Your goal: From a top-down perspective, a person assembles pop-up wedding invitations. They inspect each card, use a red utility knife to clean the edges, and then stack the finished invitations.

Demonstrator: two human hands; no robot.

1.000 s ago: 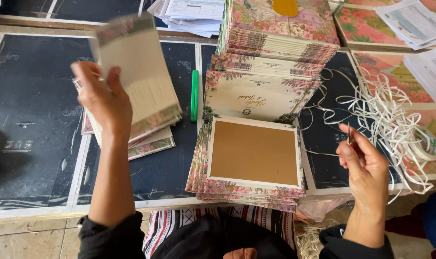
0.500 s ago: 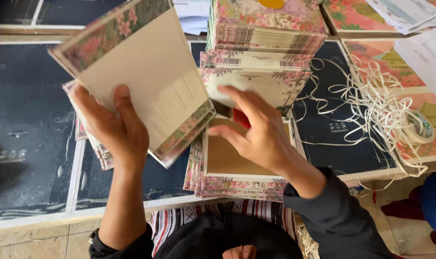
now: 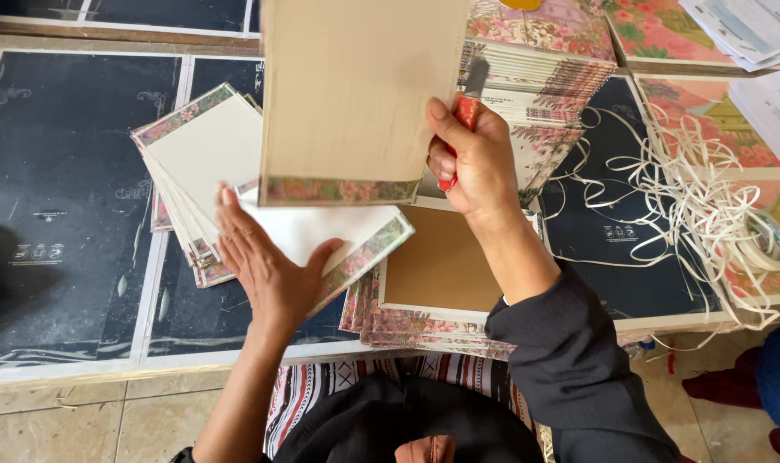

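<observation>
The right hand (image 3: 475, 163) pinches the edge of a raised tan card (image 3: 355, 94) (floral-bordered) and also grips a red-handled tool (image 3: 465, 116). The left hand (image 3: 265, 261), fingers spread flat, presses a fanned stack of white cards (image 3: 210, 154) on the dark table (image 3: 55, 197).

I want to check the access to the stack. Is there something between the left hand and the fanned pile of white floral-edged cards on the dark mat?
Nothing visible. The left hand already rests flat on the top card, beside the fanned pile. The right hand holds a tan board above them, together with a red tool.
</observation>
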